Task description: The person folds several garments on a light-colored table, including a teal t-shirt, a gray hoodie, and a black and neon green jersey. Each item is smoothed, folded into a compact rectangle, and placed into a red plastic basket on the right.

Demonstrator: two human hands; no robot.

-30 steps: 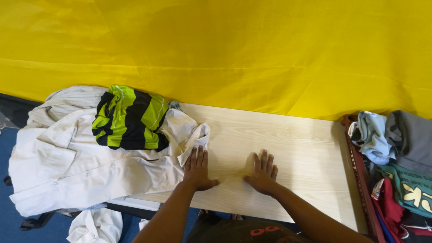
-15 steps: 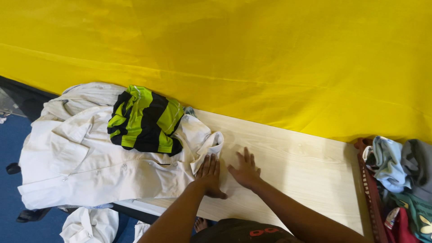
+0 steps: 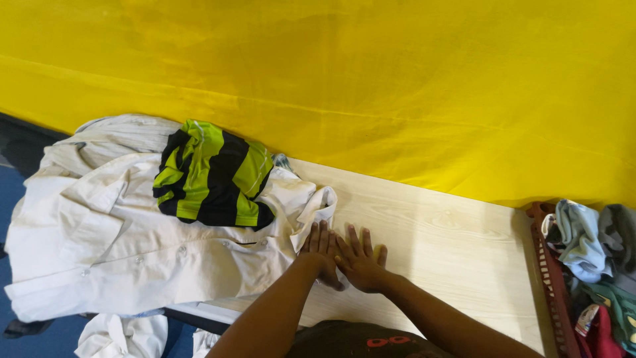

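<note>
Yellow cloth (image 3: pixel 371 79) fills the upper frame behind a pale wooden table (image 3: pixel 450 245). Both hands lie flat and open, gripping nothing: the left hand (image 3: pixel 319 250) rests at the edge of the cream shirt (image 3: pixel 119 245) spread at centre left, the right hand (image 3: pixel 361 262) just beside it, touching. A green-and-black striped garment (image 3: pixel 212 174) sits on the shirt. Pressing well likely means even palms on the fabric edge, avoiding creases. A basket of clothes (image 3: pixel 589 265) stands at lower right.

Ahead of you a yellow cloth backdrop (image 3: pixel 371 73) fills the wall behind the pale wooden table (image 3: pixel 450 245); blue floor (image 3: pixel 8 192) shows at your left.
</note>
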